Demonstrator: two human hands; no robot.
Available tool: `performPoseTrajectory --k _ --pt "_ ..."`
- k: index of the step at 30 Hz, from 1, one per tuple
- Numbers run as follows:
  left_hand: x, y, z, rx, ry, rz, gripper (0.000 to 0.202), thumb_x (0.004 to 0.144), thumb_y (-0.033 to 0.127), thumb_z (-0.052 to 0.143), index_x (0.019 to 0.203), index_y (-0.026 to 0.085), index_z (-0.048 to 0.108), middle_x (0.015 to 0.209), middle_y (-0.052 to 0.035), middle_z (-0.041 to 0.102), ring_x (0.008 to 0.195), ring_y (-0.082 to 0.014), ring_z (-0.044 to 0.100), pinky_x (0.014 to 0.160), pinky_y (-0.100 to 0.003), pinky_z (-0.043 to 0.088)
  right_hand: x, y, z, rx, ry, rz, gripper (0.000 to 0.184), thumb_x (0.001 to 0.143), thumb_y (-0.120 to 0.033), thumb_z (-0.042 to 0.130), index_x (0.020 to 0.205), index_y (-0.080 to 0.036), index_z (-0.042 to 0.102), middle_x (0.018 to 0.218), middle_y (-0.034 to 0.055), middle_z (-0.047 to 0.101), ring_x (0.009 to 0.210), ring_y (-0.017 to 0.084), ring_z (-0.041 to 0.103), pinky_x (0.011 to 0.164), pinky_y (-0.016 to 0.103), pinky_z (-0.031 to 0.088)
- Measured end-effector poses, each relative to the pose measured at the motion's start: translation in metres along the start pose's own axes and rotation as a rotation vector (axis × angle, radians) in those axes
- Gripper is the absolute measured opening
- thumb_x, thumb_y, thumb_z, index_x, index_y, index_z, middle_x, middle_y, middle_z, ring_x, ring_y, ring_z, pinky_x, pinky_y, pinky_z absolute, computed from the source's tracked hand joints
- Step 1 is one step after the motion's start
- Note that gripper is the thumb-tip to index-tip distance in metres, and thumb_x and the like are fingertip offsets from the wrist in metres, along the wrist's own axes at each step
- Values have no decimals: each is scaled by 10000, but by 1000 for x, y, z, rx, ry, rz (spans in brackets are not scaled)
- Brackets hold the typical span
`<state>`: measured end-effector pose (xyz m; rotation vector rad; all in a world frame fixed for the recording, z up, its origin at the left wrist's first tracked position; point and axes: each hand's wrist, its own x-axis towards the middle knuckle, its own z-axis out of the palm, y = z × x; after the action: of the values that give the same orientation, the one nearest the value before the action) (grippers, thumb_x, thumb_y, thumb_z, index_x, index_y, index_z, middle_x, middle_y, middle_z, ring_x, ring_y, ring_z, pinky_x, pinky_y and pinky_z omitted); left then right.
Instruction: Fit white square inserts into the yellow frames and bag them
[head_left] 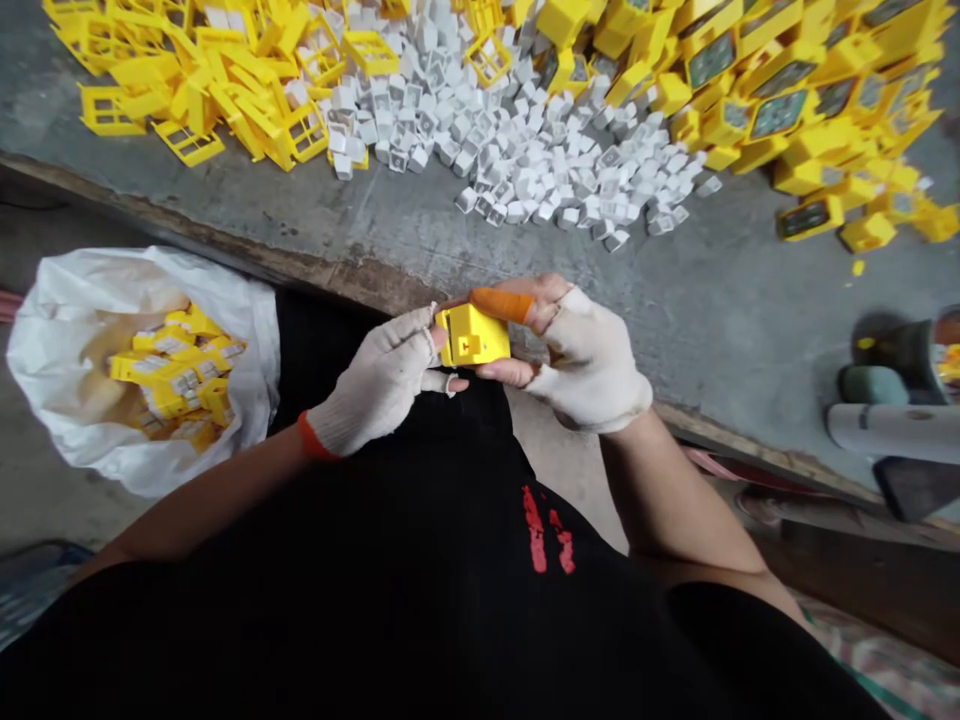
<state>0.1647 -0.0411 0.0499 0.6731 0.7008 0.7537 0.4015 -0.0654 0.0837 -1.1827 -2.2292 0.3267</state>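
Note:
A small yellow plastic box part [472, 336] is held between both my hands, just in front of the worn table edge and over my lap. My left hand [379, 385], in a white knit glove with an orange cuff, pinches its left side. From the right, my right hand [577, 355], in a fingerless white glove with an orange finger cot on the index finger, grips it. Both hands are closed on the part.
On the grey table [420, 225] lie a pile of yellow frames [210, 80], a heap of small white cube pieces [510, 140] and yellow assembled boxes [795, 90]. A white plastic bag [90, 400] of finished yellow pieces sits at my left. Grey tools [892, 400] lie at the right.

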Motion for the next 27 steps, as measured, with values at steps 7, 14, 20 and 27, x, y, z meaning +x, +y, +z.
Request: performPoseTrajectory --k 7,14,20,27 --pt "-9 1 -2 129 -29 19 500 976 450 831 1378 154 809 1274 -154 827 1052 -292 807 766 -378 701 -7 -6 2 -132 16 -106 571 1157 -652 572 1514 -246 753 1299 119 828 1092 275 773 959 457 638" --pt "-8 10 -11 833 97 321 436 935 334 820 1333 156 809 1197 -96 847 1062 -261 795 946 -384 676 -7 -11 37 -34 111 107 567 1100 -733 635 1364 -270 828 1273 128 841 1153 304 767 1002 484 623" --pt "-15 14 -5 1029 128 559 334 913 211 720 1243 181 761 1212 -89 831 1052 -246 790 909 -366 669 5 -15 46 789 202 548 627 790 -800 957 1095 -262 854 999 37 795 951 247 769 904 430 677" --pt "-21 22 -9 758 210 398 226 893 293 839 1105 231 792 1196 -81 822 1144 -299 766 1080 -422 616 15 -21 64 1044 228 620 621 688 -711 1050 1013 -239 810 927 25 822 866 228 791 814 390 687"
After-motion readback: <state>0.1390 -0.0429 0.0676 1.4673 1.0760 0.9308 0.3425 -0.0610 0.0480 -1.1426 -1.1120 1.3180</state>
